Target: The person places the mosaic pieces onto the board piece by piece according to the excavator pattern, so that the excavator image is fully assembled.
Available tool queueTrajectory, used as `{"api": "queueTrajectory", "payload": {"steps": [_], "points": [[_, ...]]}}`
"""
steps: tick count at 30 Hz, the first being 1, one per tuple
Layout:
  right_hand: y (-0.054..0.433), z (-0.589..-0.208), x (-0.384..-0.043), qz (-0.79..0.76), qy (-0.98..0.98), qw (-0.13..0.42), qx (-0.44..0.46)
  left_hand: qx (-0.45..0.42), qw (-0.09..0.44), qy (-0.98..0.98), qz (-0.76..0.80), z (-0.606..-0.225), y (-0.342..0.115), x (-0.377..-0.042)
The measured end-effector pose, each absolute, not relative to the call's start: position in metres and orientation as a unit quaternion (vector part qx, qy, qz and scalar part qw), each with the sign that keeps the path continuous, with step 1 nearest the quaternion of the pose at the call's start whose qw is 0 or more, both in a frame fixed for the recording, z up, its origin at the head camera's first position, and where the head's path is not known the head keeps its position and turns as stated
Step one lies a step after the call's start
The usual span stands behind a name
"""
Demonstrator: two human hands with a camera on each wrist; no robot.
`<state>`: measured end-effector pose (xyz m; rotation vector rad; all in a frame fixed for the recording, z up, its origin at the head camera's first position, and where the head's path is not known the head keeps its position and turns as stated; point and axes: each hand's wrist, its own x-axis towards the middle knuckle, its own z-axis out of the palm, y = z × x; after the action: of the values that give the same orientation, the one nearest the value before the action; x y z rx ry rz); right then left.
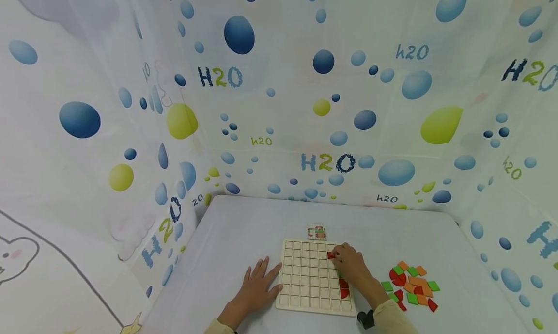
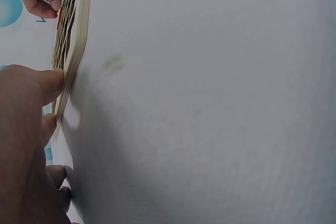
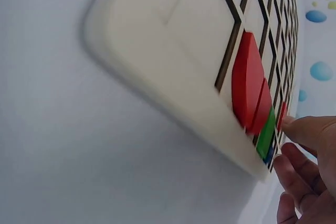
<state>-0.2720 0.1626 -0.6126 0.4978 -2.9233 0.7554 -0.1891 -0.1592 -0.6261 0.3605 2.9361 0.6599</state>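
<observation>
A wooden grid board (image 1: 311,276) lies on the white table. My left hand (image 1: 258,286) is spread flat by its left edge, with thumb and forefinger touching the rim, as the left wrist view also shows. Over the board's upper right part, my right hand (image 1: 350,264) pinches a small red tile (image 1: 331,255) at a grid cell. Lower in the right-hand column sit red quarter-round tiles (image 3: 248,82), followed by a green tile (image 3: 266,134). In the head view the right hand and wrist partly cover that column.
A small printed pattern card (image 1: 316,231) lies just beyond the board's far edge. To the right are loose tiles (image 1: 417,281) in red, green and orange, some overlapping. A black object (image 1: 365,319) shows by the right sleeve. Printed curtains (image 1: 279,106) rise behind the table.
</observation>
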Motion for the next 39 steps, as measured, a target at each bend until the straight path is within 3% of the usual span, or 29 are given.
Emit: {"api": "queueTrajectory", "payload": {"steps": [7, 19, 24, 39], "points": [[0.192, -0.606, -0.263, 0.232, -0.967, 0.046, 0.094, 0.12, 0.055, 0.966, 0.222, -0.622, -0.159, -0.187], [0.271, -0.588, -0.23, 0.159, -0.987, -0.019, -0.032, 0.119, 0.046, 0.964, 0.235, -0.634, -0.159, -0.189], [0.288, -0.59, -0.226, 0.148, -0.987, -0.047, -0.032, 0.12, 0.026, 0.963, 0.24, -0.644, -0.159, -0.192], [0.277, -0.608, -0.241, 0.21, -0.978, -0.001, 0.008, 0.121, 0.046, 0.966, 0.225, -0.627, -0.158, -0.187]]}}
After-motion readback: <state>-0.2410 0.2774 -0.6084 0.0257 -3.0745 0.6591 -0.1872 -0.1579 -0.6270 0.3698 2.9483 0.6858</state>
